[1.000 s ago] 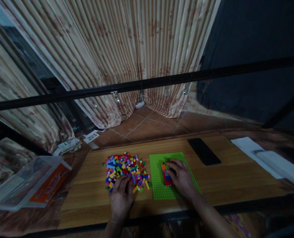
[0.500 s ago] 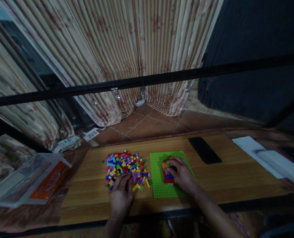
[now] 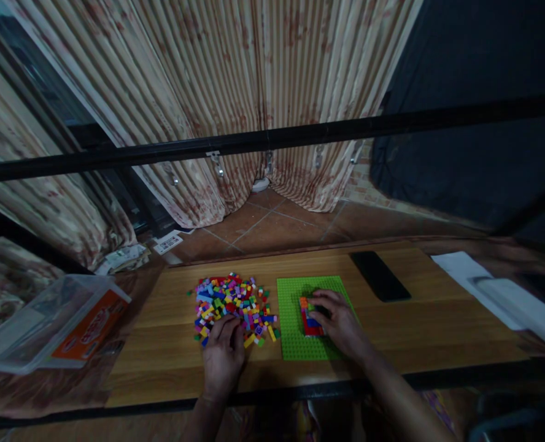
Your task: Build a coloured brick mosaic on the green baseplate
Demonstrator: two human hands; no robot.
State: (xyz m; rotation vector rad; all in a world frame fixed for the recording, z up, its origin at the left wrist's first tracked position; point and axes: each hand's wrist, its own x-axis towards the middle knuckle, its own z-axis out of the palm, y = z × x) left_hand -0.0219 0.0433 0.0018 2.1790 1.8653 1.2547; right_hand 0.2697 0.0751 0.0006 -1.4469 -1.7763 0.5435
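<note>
The green baseplate [image 3: 291, 322] is flanked by toy bricks [image 3: 231, 298] and black slab [image 3: 380, 276]; left hand [image 3: 224, 353] and right hand [image 3: 343, 324] are half-curled, hold indiscernible.

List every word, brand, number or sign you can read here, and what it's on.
Nothing can be quoted with certainty.
Orange label on the clear plastic box: pale lettering, too blurred to read.
White card on the floor: dark printed marks, too small to read.
Loose bricks and green board: no legible lettering.
</note>
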